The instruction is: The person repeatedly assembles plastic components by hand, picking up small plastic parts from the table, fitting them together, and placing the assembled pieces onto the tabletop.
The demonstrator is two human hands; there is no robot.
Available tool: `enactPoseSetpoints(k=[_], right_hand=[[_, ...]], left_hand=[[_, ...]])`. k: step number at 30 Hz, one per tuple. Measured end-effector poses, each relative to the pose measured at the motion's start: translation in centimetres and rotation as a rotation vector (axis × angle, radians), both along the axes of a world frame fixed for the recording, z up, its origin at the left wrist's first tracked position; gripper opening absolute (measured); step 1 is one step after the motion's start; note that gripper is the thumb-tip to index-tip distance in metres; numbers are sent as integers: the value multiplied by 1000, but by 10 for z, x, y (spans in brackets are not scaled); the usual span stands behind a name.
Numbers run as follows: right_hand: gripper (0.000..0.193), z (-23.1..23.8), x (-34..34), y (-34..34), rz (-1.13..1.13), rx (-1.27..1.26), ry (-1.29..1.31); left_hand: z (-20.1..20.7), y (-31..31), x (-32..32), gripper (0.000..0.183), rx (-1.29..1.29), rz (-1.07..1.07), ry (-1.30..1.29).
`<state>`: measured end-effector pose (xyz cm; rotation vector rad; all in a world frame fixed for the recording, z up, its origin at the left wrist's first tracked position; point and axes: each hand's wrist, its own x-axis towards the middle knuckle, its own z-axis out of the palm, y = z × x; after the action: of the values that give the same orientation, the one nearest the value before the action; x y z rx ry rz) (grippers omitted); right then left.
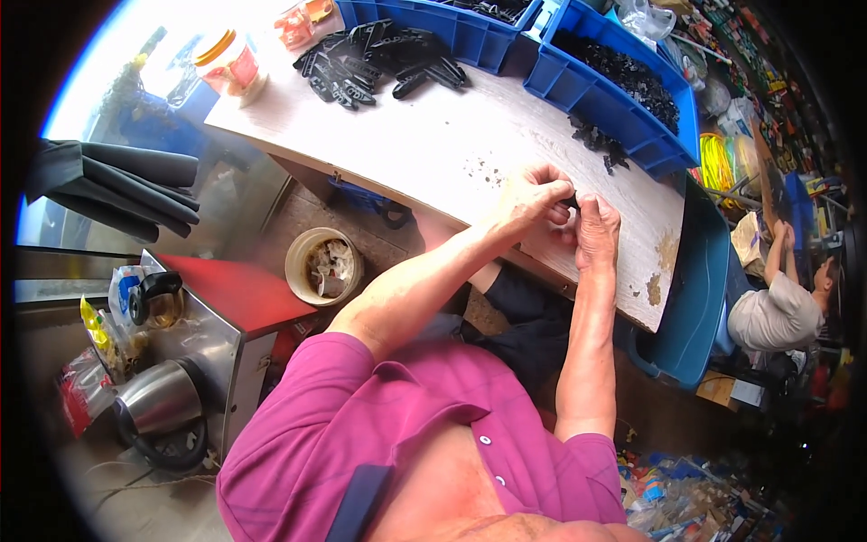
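Close together over the near edge of the pale table (406, 144), my left hand (535, 194) and my right hand (596, 233) meet fingertip to fingertip. Between them they pinch a small black part (571, 201), mostly covered by the fingers, so its exact kind is hidden. Just beyond my hands, a few small black pieces (598, 143) lie loose beside a blue bin (578, 90) full of similar black pieces. Farther left on the tabletop rests a pile of longer black plastic parts (361, 63).
A second blue bin (433, 34) stands at the back, with a lidded plastic jar (226, 68) to its left. A white bucket (296, 266) with waste sits below the table; a red-topped cabinet (262, 294) and steel kettle (161, 397) are left. A teal tub (691, 298) and another person (777, 307) are right.
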<state>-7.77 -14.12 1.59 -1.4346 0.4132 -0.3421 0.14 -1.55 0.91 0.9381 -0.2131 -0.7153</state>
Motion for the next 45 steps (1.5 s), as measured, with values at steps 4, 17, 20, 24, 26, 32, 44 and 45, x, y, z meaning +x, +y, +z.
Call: enactPoseSetpoints(k=[4,17,20,24,26,32,44,45], right_hand=[[40,-3,-1,5,-92,-47,-41],[39,30,-32,-82,-967,351,51],[33,24,-40,-98,-991,287,77],[25,20,-26,-90,-824,170,164],[21,18,-13,-87,-659,99,230],[20,14,28,-75,-550,-87,363],[23,28,58,-63,-435,-644,642],[23,26,60,-61,-427,-646,643]], left_hand=[[-11,-6,1,18,12,-13,-46],[-17,121,150,19,1451,757,-1632],[-16,111,143,34,1332,561,-1555],[-10,96,123,27,1161,481,-1585],[-11,93,118,35,1117,433,-1609],[-8,93,83,42,1061,279,-1663],[2,89,76,32,1194,333,-1407],[-3,91,77,32,1200,335,-1401]])
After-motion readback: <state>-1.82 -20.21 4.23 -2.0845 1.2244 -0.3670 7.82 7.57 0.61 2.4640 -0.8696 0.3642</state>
